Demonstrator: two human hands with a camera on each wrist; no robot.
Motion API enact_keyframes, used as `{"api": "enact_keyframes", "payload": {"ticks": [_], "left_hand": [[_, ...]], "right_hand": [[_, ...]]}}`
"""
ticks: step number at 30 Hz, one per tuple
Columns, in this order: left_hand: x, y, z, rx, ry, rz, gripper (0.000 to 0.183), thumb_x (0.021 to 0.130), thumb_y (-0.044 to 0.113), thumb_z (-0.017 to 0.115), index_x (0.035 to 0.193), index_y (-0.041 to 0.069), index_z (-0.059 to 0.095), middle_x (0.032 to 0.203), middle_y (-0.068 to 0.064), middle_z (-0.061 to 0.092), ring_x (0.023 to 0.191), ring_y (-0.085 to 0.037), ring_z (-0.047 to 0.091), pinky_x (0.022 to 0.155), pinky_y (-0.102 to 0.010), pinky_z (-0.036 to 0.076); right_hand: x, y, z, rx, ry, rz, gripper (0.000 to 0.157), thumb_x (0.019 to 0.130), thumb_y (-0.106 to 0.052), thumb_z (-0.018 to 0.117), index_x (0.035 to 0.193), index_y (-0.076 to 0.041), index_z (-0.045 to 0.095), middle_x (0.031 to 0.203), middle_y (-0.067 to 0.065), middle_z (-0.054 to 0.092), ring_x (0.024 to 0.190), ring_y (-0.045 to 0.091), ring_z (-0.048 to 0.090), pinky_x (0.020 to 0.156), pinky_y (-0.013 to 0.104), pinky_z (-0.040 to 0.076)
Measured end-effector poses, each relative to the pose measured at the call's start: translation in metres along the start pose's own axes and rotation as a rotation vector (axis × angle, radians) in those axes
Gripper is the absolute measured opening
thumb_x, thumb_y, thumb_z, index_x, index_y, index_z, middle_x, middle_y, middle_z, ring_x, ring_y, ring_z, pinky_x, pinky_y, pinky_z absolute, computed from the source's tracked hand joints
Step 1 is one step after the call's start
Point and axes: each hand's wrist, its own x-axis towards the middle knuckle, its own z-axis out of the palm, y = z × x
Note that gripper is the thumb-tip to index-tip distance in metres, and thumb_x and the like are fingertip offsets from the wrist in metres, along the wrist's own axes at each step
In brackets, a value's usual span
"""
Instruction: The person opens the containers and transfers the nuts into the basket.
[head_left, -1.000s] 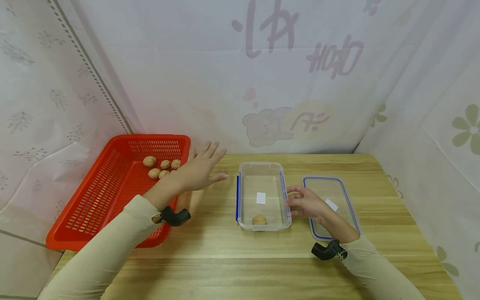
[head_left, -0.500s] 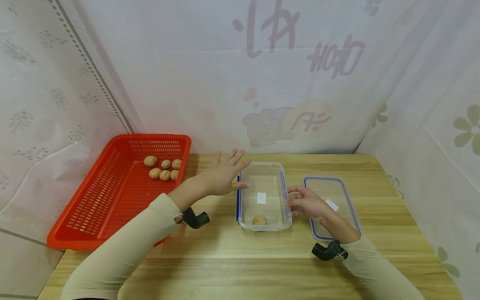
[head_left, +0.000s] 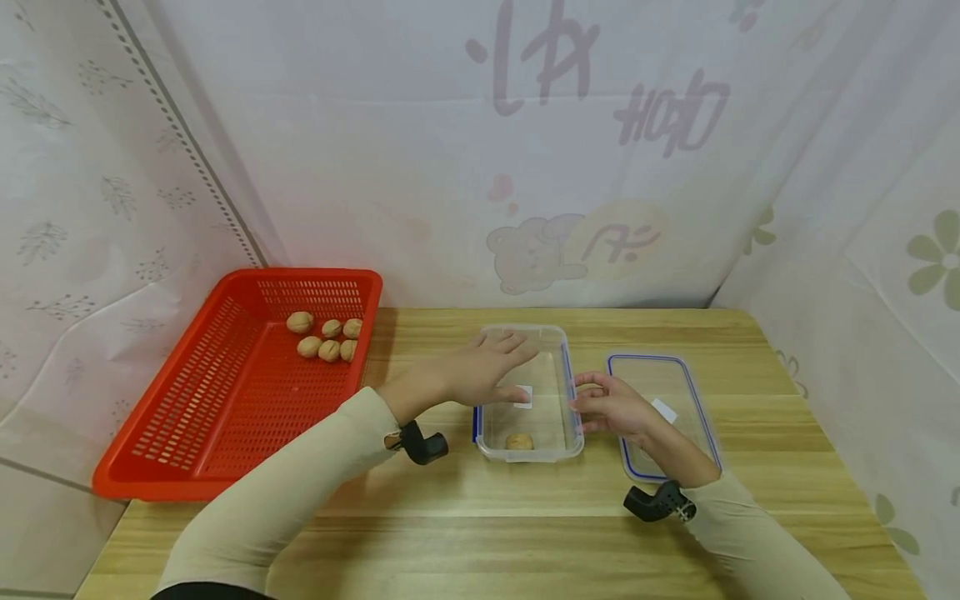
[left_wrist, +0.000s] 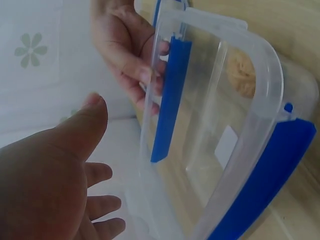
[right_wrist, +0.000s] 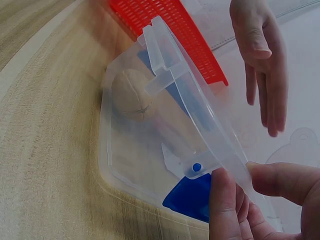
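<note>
A clear plastic food container (head_left: 529, 455) with blue side clips stands uncovered mid-table. One walnut (head_left: 519, 442) lies inside at its near end; the right wrist view shows the walnut (right_wrist: 131, 95) through the clear wall. With thumb and fingers my right hand (head_left: 615, 408) pinches the container's right rim, near the blue clip (right_wrist: 190, 197). My left hand (head_left: 480, 371) hovers palm down over the container's left half, holding nothing. Its fingers are spread, as the left wrist view of the left hand (left_wrist: 50, 170) confirms; it partly hides the container's far left side in the head view.
On the left stands a red plastic basket (head_left: 315, 273) with several walnuts (head_left: 308, 347) at its far right. A clear lid (head_left: 648, 379) with a blue seal lies flat to the right, partly under the right forearm. White patterned curtains (head_left: 420, 125) enclose the wooden table (head_left: 480, 533).
My left hand has moved right, from beside the basket's right edge to over the container, its fingers staying spread. My right hand and the container have stayed put.
</note>
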Motion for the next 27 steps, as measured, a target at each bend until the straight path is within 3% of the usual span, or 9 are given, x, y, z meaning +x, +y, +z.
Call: {"api": "enact_keyframes", "payload": {"ticks": [8,14,17,20,24,27], "left_hand": [[0.013,0.005,0.006,-0.033,-0.104,0.045,0.076,0.097,0.042,0.067,0.16,0.016,0.035,0.167,-0.017,0.02,0.154,-0.038,0.011,0.123,-0.056,0.015],[0.025,0.004,0.011,-0.144,-0.187,0.11,0.063,0.093,0.019,0.077,0.15,0.011,0.051,0.159,-0.014,0.039,0.15,-0.028,0.031,0.121,-0.041,0.028],[0.031,0.005,0.011,-0.203,-0.236,0.122,0.059,0.091,0.012,0.078,0.145,0.011,0.057,0.153,-0.007,0.048,0.144,-0.024,0.04,0.118,-0.035,0.033],[0.036,0.005,0.011,-0.258,-0.289,0.126,0.054,0.09,0.007,0.078,0.141,0.012,0.061,0.149,-0.003,0.054,0.14,-0.027,0.046,0.115,-0.036,0.038],[0.042,0.003,0.012,-0.333,-0.367,0.132,0.05,0.091,0.0,0.075,0.138,0.01,0.063,0.145,-0.004,0.057,0.136,-0.033,0.051,0.111,-0.039,0.043],[0.047,0.001,0.013,-0.375,-0.42,0.125,0.048,0.09,-0.004,0.074,0.136,0.007,0.064,0.141,-0.007,0.059,0.133,-0.032,0.053,0.109,-0.035,0.044]], "right_hand": [[0.0,-0.001,0.001,-0.004,0.01,0.022,0.045,0.099,0.001,0.059,0.136,0.009,0.035,0.089,-0.001,0.063,0.083,0.012,0.063,0.071,0.028,0.06],[0.0,0.0,0.001,-0.001,0.005,0.02,0.045,0.099,0.0,0.059,0.136,0.008,0.035,0.089,-0.001,0.062,0.082,0.011,0.063,0.071,0.027,0.06],[0.0,0.0,0.001,0.001,0.01,0.022,0.045,0.099,0.001,0.059,0.136,0.008,0.035,0.089,-0.002,0.062,0.082,0.011,0.063,0.07,0.027,0.06],[0.0,0.001,0.001,-0.002,0.019,0.024,0.045,0.099,0.001,0.059,0.136,0.008,0.035,0.089,-0.001,0.062,0.082,0.011,0.063,0.07,0.027,0.059],[0.0,0.0,0.002,-0.009,0.027,0.025,0.045,0.099,0.001,0.059,0.137,0.009,0.035,0.089,0.0,0.061,0.082,0.011,0.063,0.07,0.027,0.06],[0.0,-0.001,0.002,-0.007,0.028,0.024,0.045,0.099,0.002,0.058,0.137,0.009,0.035,0.089,0.0,0.061,0.082,0.011,0.062,0.07,0.028,0.06]]}}
